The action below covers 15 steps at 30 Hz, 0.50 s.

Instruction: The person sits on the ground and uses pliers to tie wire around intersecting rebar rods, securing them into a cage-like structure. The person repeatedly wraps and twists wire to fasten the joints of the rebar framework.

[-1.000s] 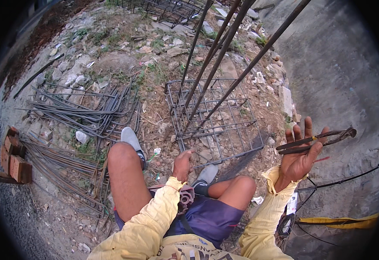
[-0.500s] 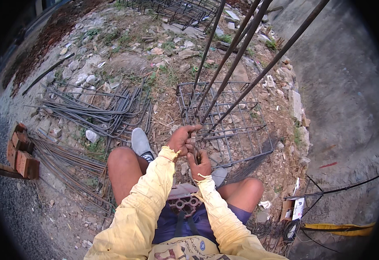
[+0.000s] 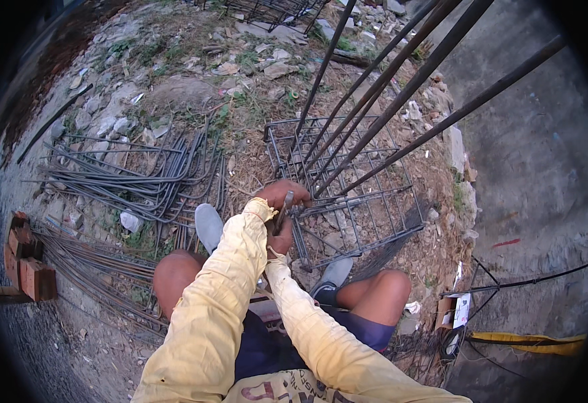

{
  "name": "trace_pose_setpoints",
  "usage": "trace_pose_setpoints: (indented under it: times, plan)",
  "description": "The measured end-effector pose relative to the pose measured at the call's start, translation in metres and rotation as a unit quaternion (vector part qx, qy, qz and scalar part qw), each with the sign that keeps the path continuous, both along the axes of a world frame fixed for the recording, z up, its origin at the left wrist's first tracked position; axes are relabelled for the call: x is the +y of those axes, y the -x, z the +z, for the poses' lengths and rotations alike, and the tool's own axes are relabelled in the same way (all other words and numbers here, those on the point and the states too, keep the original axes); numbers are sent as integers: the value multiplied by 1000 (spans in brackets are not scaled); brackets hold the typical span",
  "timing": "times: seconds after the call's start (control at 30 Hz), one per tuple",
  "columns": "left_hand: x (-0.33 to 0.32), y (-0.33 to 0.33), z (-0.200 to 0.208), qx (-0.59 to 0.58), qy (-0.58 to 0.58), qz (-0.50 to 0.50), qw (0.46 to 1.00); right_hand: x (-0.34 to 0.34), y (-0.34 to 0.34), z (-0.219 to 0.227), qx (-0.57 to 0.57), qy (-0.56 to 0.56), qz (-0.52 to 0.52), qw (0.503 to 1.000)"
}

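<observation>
In front of me stands a rebar cage [image 3: 388,242] of thin crossed bars, with several thick steel rods [image 3: 435,60] rising out of it at a slant. My left hand [image 3: 284,192] is closed at the cage's near left part, beside the foot of the rods; its fingertips and whatever they grip are hidden. Just below it, my right hand [image 3: 280,240] is wrapped round a slim metal hand tool [image 3: 288,199] pointing upward. The tool's lower part is covered by the hand, so its exact kind cannot be made out. Both my forearms wear pale yellow sleeves.
Bent steel bars [image 3: 139,178] lie in a pile at the left, with long thin rods [image 3: 99,269] nearer me. Red bricks [image 3: 36,279] are stacked at the far left. A small carton [image 3: 445,313] and a yellow strap [image 3: 542,342] lie at the right. Rubble covers the ground.
My right hand has moved left and up, close under the left hand, with the metal tool now tilted. The view has shifted, and my left hand sits slightly higher against the cage.
</observation>
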State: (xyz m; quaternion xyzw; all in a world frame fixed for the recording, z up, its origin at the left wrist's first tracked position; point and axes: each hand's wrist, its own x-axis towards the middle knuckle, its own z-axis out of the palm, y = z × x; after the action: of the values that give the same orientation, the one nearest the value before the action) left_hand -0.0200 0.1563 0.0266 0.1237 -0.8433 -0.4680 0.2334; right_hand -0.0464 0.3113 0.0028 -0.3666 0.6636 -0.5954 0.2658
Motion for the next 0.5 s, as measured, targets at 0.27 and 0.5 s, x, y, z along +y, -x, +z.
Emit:
trace_pose_setpoints:
  times: [0.27,0.5]
  plan:
    - [-8,-1,3,24,-559,225,798,-31,23,-2,46,-7,-5,999]
    - [-29,28,1,128,-471,96,868,-20,45,4,68,-8,65,996]
